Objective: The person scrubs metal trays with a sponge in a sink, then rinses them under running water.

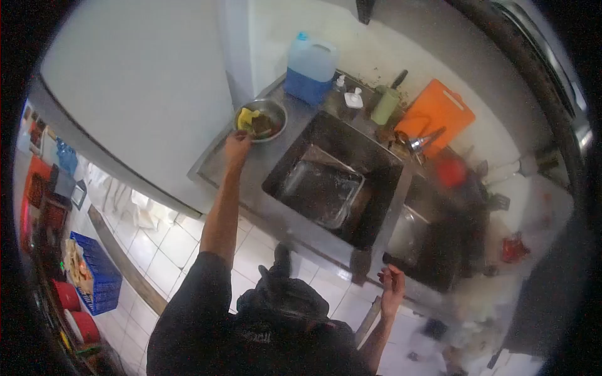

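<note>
My left hand reaches to the near rim of a round metal bowl on the counter's left end. Its fingers are closed at the lower end of a crumpled yellow cloth or sponge; what they pinch is hard to make out. Something brown also lies in the bowl. My right hand is at the front edge of the right-hand basin, fingers loosely bent and apart, with nothing visible in them. Just beyond its fingertips is a short black handle-like piece.
The left basin holds a clear rectangular tub. Behind it stand a jug of blue liquid, a white pump bottle, a green container and an orange cutting board. A blue crate sits at the left.
</note>
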A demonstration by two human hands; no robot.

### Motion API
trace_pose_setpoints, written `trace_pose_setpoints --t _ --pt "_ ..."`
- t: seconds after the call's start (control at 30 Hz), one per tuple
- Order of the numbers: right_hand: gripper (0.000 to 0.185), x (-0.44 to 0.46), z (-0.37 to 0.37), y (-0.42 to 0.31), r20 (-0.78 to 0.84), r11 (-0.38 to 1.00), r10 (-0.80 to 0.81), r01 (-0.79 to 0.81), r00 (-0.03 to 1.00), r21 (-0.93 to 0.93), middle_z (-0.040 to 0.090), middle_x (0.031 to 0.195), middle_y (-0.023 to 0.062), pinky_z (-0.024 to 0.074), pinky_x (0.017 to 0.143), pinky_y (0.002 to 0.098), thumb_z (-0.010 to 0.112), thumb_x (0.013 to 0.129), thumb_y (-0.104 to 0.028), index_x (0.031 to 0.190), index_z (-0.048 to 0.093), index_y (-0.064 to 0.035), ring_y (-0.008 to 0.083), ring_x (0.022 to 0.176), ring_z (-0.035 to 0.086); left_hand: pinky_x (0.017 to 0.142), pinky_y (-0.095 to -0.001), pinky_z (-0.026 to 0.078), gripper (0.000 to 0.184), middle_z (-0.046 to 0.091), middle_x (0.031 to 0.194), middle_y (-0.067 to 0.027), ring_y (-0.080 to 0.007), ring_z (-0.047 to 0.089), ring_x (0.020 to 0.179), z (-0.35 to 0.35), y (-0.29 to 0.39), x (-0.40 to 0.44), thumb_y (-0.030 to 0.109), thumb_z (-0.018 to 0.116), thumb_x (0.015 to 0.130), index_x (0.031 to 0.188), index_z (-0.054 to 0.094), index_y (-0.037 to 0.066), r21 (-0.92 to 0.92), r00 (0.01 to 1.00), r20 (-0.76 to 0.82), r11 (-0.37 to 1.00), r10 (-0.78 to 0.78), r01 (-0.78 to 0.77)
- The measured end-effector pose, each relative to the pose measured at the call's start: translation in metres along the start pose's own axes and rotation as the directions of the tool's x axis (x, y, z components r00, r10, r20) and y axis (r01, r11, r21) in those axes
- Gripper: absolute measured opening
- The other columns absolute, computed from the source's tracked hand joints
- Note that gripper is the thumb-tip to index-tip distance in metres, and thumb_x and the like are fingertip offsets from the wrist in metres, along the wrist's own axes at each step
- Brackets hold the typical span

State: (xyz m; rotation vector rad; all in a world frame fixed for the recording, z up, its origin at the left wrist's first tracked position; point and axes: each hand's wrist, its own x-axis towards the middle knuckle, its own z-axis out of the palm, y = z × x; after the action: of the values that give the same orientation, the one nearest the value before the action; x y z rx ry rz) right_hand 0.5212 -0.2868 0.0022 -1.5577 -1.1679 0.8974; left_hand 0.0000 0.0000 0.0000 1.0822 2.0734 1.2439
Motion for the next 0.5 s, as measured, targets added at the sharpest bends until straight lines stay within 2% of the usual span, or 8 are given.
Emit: trace_pose_setpoints --t 0.07,0.1,0.17,0.3,0.33,0.43,0.47,0.5 --pt "0.022 -0.022 0.006 -0.024 -0.057 0.990 0.100 -0.093 0.993 0.107 0.061 0.104 0.0079 0.0502 0.081 0.0340 0.057 0.096 -0.016 0.114 0.055 -0.0037 0.0184 0.097 0.060 0.090 -0.0437 0.047 0.061 0.065 0.112 -0.0211 -0.0329 0.063 0.105 -0.011 0.018 -0.007 0.043 0.071 0.078 0.117 0.058 -0.002 0.126 0.990 0.123 0.991 -0.070 0.054" --pt "0.021 0.059 0.035 -0.040 -0.074 0.995 0.065 -0.059 0.995 0.084 0.061 0.102 0.0083 0.0500 0.081 0.0337 0.057 0.096 -0.015 0.113 0.056 -0.0032 0.0182 0.096 0.061 0.089 -0.0437 0.048 0.060 0.064 0.113 -0.0213 -0.0337 0.062 0.106 0.057 0.005 0.080 0.042 0.071 0.078 0.117 0.058 -0.002 0.133 0.988 0.114 0.988 -0.099 0.084" --pt "0.018 0.084 0.061 -0.051 -0.091 0.989 0.024 -0.010 0.996 0.148 0.061 0.099 0.0089 0.0496 0.081 0.0331 0.056 0.096 -0.013 0.110 0.056 -0.0023 0.0179 0.093 0.061 0.087 -0.0438 0.049 0.059 0.063 0.115 -0.0218 -0.0352 0.061 0.106 0.111 -0.045 0.150 0.042 0.071 0.078 0.116 0.058 -0.002 0.231 0.993 0.055 0.969 -0.104 0.089" --pt "0.016 0.112 0.099 -0.032 0.023 0.993 0.010 -0.008 1.000 -0.121 0.062 0.097 0.0078 0.0474 0.082 0.0301 0.056 0.096 -0.013 0.107 0.056 -0.0012 0.0159 0.092 0.060 0.087 -0.0451 0.049 0.056 0.063 0.111 -0.0211 -0.0372 0.060 0.106 0.148 -0.116 0.199 0.041 0.072 0.077 0.113 0.058 0.000 0.437 0.985 -0.028 0.888 0.171 -0.141" --pt "0.019 0.121 0.106 -0.042 0.022 0.983 0.071 -0.066 0.997 -0.174 0.064 0.107 0.0110 0.0442 0.093 0.0339 0.062 0.092 -0.015 0.107 0.060 -0.0033 0.0213 0.100 0.059 0.087 -0.0458 0.049 0.056 0.063 0.109 -0.0204 -0.0373 0.060 0.106 0.150 -0.109 0.197 0.040 0.073 0.076 0.112 0.058 0.001 0.478 0.981 -0.030 0.865 0.191 -0.154" --pt "0.018 0.149 0.135 -0.061 0.105 0.988 0.143 -0.135 0.984 -0.074 0.065 0.107 0.0104 0.0444 0.093 0.0337 0.062 0.092 -0.014 0.106 0.061 -0.0038 0.0212 0.101 0.059 0.085 -0.0471 0.049 0.052 0.064 0.102 -0.0197 -0.0376 0.060 0.103 0.139 -0.096 0.191 0.035 0.074 0.073 0.109 0.058 0.002 0.552 0.964 0.010 0.802 0.266 -0.227" --pt "0.016 0.158 0.144 -0.077 0.090 0.967 0.226 -0.212 0.970 -0.143 0.065 0.107 0.0100 0.0443 0.093 0.0336 0.061 0.092 -0.014 0.105 0.062 -0.0043 0.0212 0.102 0.059 0.084 -0.0473 0.049 0.050 0.064 0.100 -0.0197 -0.0377 0.060 0.102 0.140 -0.090 0.190 0.032 0.074 0.072 0.108 0.058 0.002 0.532 0.962 0.014 0.812 0.274 -0.239" --pt "0.016 0.171 0.149 -0.080 0.137 0.978 0.169 -0.149 0.976 -0.145 0.065 0.107 0.0100 0.0444 0.093 0.0338 0.060 0.093 -0.015 0.105 0.062 -0.0044 0.0211 0.102 0.059 0.082 -0.0475 0.049 0.048 0.064 0.098 -0.0197 -0.0377 0.061 0.101 0.141 -0.088 0.191 0.030 0.074 0.072 0.107 0.058 0.002 0.511 0.959 0.017 0.822 0.283 -0.251"
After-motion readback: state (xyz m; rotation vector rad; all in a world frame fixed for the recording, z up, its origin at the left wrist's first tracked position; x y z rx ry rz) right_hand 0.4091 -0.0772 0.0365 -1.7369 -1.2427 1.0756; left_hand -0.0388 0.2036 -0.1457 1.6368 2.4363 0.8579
